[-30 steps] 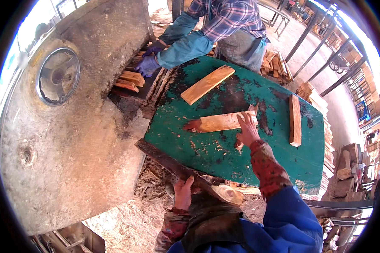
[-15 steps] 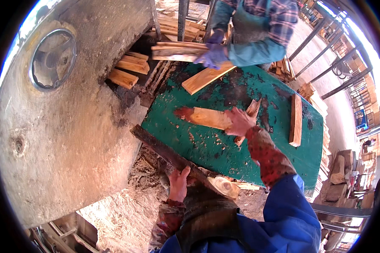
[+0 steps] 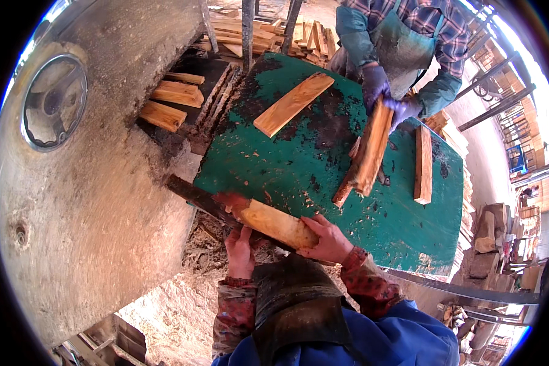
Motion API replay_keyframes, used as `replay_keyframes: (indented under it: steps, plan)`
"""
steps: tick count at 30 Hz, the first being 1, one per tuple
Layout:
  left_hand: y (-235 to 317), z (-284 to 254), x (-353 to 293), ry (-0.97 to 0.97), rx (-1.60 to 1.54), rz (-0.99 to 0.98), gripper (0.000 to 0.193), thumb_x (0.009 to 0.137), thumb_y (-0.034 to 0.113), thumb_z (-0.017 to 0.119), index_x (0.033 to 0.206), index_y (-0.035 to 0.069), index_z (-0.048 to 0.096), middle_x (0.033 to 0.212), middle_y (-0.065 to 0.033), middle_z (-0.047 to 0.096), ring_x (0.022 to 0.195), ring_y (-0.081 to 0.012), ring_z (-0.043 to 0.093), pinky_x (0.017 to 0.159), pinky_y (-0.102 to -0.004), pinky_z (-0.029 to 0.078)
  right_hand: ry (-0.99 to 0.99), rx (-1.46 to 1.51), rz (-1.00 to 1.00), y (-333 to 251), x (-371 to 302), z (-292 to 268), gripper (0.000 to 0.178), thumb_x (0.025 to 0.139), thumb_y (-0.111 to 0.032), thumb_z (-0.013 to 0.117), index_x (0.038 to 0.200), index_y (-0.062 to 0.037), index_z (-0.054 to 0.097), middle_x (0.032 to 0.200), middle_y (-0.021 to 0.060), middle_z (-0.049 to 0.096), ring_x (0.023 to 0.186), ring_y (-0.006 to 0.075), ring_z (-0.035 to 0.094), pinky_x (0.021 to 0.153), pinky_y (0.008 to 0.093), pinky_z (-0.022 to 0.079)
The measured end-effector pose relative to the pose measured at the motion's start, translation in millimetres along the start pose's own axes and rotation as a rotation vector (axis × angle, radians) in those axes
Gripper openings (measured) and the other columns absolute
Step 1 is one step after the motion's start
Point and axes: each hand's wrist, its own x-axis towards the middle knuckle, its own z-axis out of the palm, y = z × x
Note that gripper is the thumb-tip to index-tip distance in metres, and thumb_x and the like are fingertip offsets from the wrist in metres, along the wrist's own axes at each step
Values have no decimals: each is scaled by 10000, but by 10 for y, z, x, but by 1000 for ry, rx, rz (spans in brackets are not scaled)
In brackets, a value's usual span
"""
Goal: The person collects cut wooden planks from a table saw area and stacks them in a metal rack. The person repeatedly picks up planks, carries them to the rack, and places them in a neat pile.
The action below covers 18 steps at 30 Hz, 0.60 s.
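Note:
A light wooden plank with a reddish left end lies slantwise along the near edge of the green table. My right hand is closed on its right end, fingers over the top. My left hand is closed at a dark, rough strip running along that edge, just below the plank; whether it also touches the plank is hidden. Across the table, a co-worker's gloved hands hold a rough wooden piece slanting down over the table. Under it shows a darker, bark-edged piece.
One board lies at the table's far left, another on its right. A big upright panel with a handwheel stands at left, beside several cut pieces. Sawdust covers the floor; stacked wood is at right.
My right hand has drawn the plank nearer, from mid-table to the near edge beside my left hand. The co-worker has moved right and swung the held wood over the table.

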Motion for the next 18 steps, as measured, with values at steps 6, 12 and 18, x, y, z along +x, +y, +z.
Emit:
replay_keyframes:
  steps: [6,12,18]
  plan:
    - [-57,92,-56,4,-30,6,290,955,140,548,1213,6,544,1070,-91,651,918,-202,668,680,-335,604,-10,99,46,-191,97,33,747,668,-324,818,1260,26,524,1048,182,552,944,369,594,827,397,503]
    - [-90,101,-183,-48,47,-89,276,939,169,586,1175,27,578,1056,-75,652,884,-173,660,644,-324,586,-108,362,110,-332,482,99,582,804,-303,690,1245,50,550,1028,197,630,955,291,626,829,357,492]
    - [-19,-13,-311,4,93,-83,235,946,194,573,1113,32,605,1012,-62,658,891,-179,652,722,-331,564,-320,721,317,-306,630,253,538,865,-289,613,1263,66,543,1106,169,644,1020,180,584,865,328,476]
